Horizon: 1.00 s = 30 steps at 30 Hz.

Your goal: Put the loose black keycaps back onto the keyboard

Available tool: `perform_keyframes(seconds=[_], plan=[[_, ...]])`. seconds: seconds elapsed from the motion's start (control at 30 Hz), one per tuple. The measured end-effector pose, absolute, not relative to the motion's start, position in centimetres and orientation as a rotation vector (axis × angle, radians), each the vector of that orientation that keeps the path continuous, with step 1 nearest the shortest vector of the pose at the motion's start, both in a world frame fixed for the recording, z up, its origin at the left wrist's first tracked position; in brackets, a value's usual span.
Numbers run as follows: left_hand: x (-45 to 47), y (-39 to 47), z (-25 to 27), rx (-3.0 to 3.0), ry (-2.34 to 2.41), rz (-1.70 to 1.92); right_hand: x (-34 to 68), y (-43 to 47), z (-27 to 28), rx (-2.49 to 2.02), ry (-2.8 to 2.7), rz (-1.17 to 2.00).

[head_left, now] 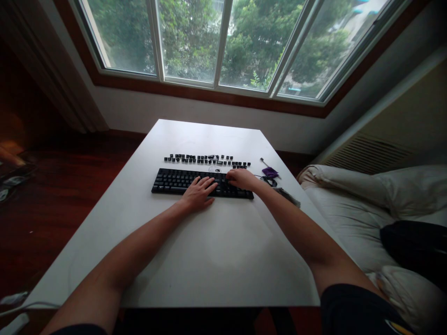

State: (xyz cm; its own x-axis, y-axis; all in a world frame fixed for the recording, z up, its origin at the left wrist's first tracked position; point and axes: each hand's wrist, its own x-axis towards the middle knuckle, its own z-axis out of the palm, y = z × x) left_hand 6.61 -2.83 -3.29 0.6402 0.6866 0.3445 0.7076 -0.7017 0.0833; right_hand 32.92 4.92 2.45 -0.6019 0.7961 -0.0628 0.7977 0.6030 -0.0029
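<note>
A black keyboard (171,180) lies across the white table (216,251). My left hand (199,191) rests on its middle, fingers spread, with the thumb near the front edge. Over the right part of the keyboard, my right hand (240,178) is closed with its fingertips drawn together; what they hold, if anything, is too small to see. Loose black keycaps (190,159) are laid out in rows behind the keyboard. Among them sits a small clear, round item (214,169) that I cannot identify.
To the right of the keyboard are a thin tool with a dark tip (261,160), a purple cloth or pouch (270,171), a coiled black cable (269,181) and a greyish flat packet (288,196). A pale sofa (349,200) stands beside the table's right edge. Windows (188,42) are ahead.
</note>
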Motion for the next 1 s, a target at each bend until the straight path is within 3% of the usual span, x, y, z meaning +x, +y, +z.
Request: perform_keyframes(seconds=[0.27,0.47,0.7,1.0], plan=[[6.7,-2.8,-3.2,-2.798,-1.188,-0.52,30.9,3.7,3.0,1.395,2.657,0.115],[6.7,-2.8,-3.2,-2.792,-1.185,-0.522,32.2,4.1,2.2,1.421,2.783,-0.022],[6.7,-2.8,-3.1,-2.789,-1.186,-0.518,33.8,5.2,-0.8,1.905,2.853,-0.049],[6.6,-2.8,-3.1,-2.801,-1.193,-0.517,33.8,5.4,-2.0,1.968,2.694,-0.048]])
